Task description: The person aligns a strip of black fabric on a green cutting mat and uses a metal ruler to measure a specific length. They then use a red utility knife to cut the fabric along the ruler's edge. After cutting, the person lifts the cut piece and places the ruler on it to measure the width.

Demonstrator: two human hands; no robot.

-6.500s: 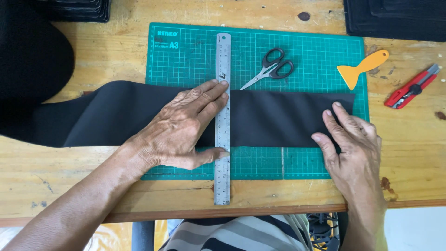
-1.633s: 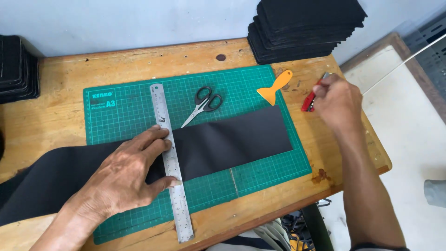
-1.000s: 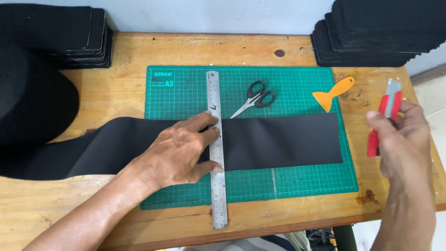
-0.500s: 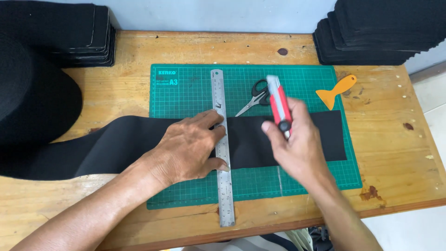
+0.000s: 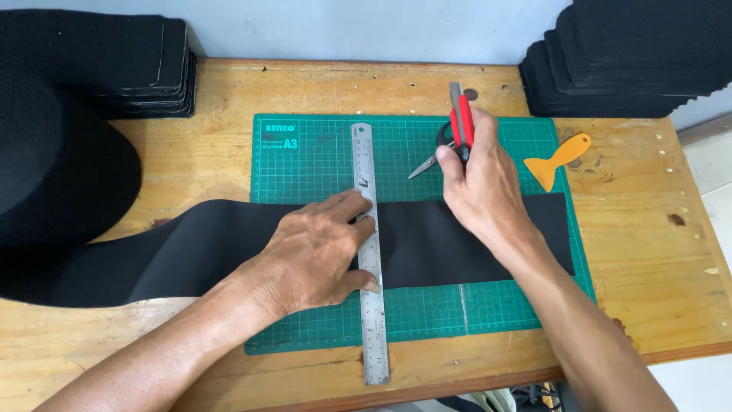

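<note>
Wooden worktop (image 5: 198, 160) fills the view, and a big black roll (image 5: 53, 168) sits at its left edge, with flat black stacks (image 5: 152, 69) behind it and more black stacks (image 5: 633, 61) at the far right corner. A green cutting mat (image 5: 320, 152) lies in the middle, and a long black strip (image 5: 198, 252) runs off the roll across it, ending near the mat's right edge. The steel ruler (image 5: 367, 183) lies across the strip, upright to the worktop's front edge. Left hand (image 5: 316, 255) presses flat on strip and ruler, fingers spread along the ruler's left side. Right hand (image 5: 484, 191) hovers above the strip, fingers wrapped tight around a red utility knife (image 5: 460, 122), right over the scissors (image 5: 438, 149). An orange scraper (image 5: 559, 159) lies just beside, on the mat's right border.
</note>
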